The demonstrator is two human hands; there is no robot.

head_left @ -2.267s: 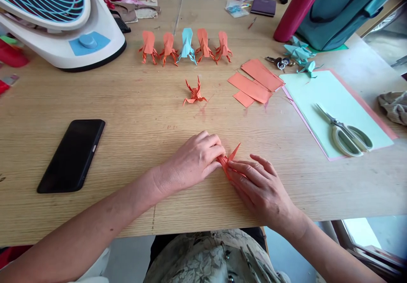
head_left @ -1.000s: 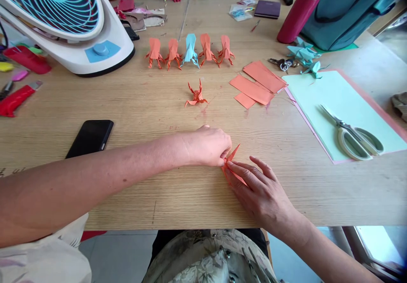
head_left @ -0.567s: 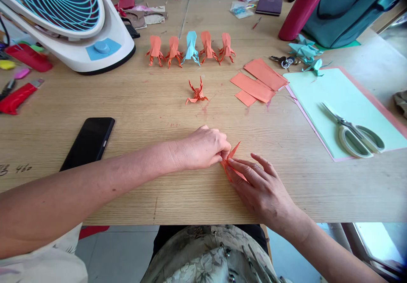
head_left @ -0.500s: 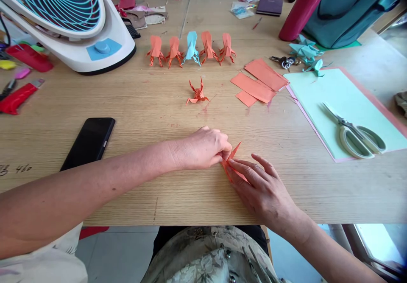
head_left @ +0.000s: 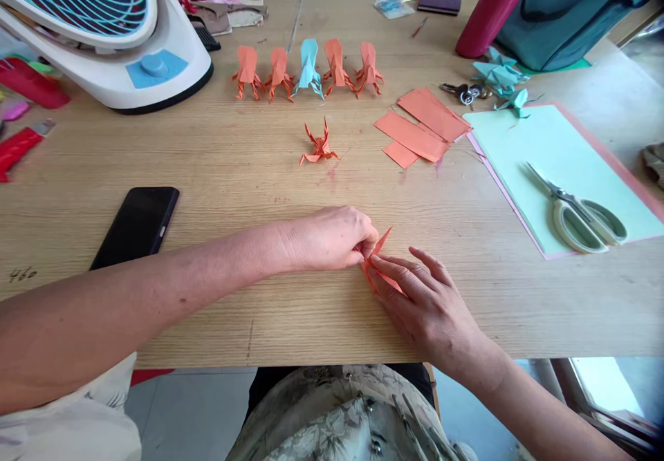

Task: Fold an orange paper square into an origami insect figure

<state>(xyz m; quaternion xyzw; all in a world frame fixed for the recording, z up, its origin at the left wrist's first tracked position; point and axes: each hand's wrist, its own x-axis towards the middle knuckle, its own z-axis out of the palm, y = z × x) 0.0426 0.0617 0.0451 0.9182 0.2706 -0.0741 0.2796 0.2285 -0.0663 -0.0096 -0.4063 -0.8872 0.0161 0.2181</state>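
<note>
My left hand [head_left: 342, 237] is closed, its thumb and fingers pinching a folded piece of orange origami paper [head_left: 383, 240]. One pointed flap sticks up beyond the fingertips. From the other side, my right hand [head_left: 428, 305] holds the same paper low over the table, its fingers laid along it and its thumb hidden. Most of the paper is covered by the hands. Farther back sits a small orange origami figure [head_left: 320, 147] with thin raised legs. Behind it stand several folded figures in a row, orange ones [head_left: 337, 63] and a blue one [head_left: 309, 67].
Orange paper strips [head_left: 412, 136] lie right of centre. Scissors [head_left: 584, 215] rest on pale green sheets [head_left: 519, 171]. A black phone [head_left: 137, 222] lies beyond my left forearm. A fan [head_left: 171, 67], a pink bottle [head_left: 492, 12], keys [head_left: 467, 93] and a teal bag [head_left: 565, 19] stand farther back.
The view has shifted slightly, so the table things appear a little higher and more to the left. Both hands keep their hold on the orange paper with hardly any movement.
</note>
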